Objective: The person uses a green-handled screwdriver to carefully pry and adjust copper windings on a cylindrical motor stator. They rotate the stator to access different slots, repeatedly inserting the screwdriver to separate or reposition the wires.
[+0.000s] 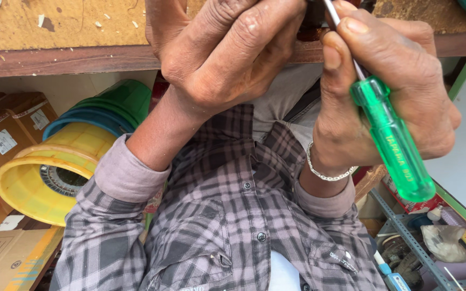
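At the wooden worktop (55, 32) edge the left hand (227, 54) curls its fingers pressed together over something hidden, while the right hand (389, 91) pinches between thumb and fingers the green-handled screwdriver (392, 137), shaft aimed up-left toward the worktop, handle trailing down-right past the palm.

The person wears a grey-and-mauve plaid shirt (227, 215) with dark buttons, flapped chest pockets and plain mauve cuffs (128, 175) turned back, a thin silver chain bracelet (324, 172) at one wrist.
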